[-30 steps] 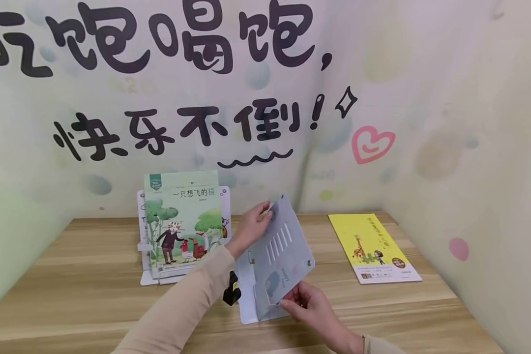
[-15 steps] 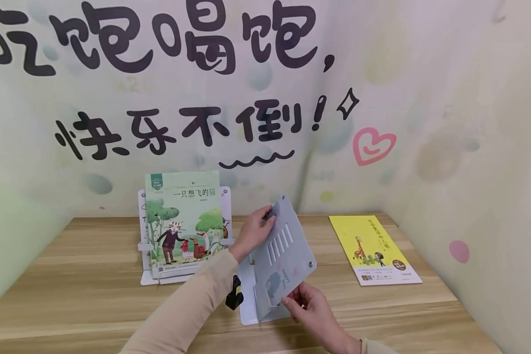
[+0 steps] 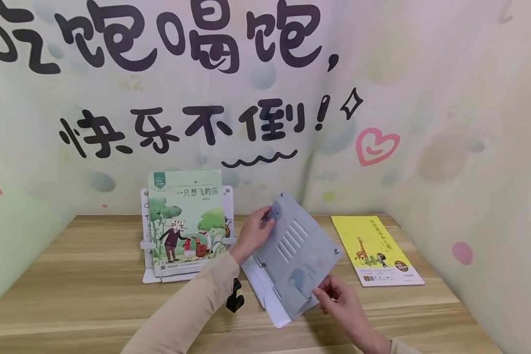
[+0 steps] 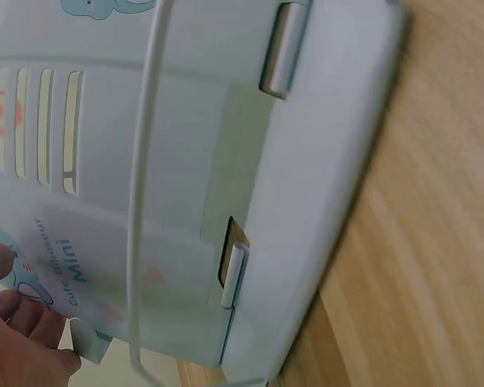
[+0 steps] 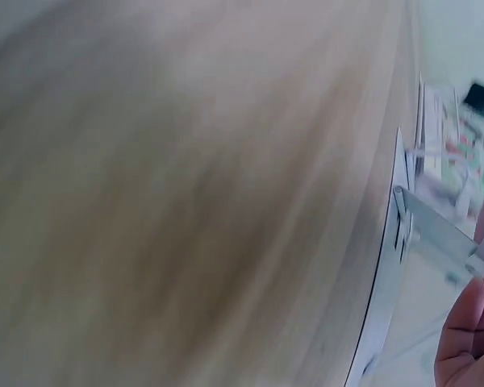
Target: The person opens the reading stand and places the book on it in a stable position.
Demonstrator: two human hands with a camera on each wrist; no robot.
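Observation:
A pale blue-grey metal book stand (image 3: 298, 255) with slots and a dinosaur print stands tilted on the table, hinged to a white base plate (image 3: 280, 314). My left hand (image 3: 253, 231) grips the panel's upper left edge, its thumb on the printed face. In the left wrist view, the fingers of the left hand (image 4: 24, 326) wrap that edge, and a white wire bar (image 4: 141, 185) crosses in front. My right hand (image 3: 342, 302) pinches the small bent tab at the panel's lower right corner. The right wrist view shows this hand (image 5: 468, 330) beside the stand (image 5: 387, 274).
Left of the stand, a green picture book (image 3: 188, 221) leans upright on another white book stand (image 3: 227, 191). A yellow book (image 3: 376, 250) lies flat on the wooden table (image 3: 71, 295) at the right. A black camera mount (image 3: 235, 296) sits at the left wrist. A printed wall rises behind.
The book stand has turned so its face shows wider, its lower right corner swinging right together with my right hand. My left hand keeps its hold near the top.

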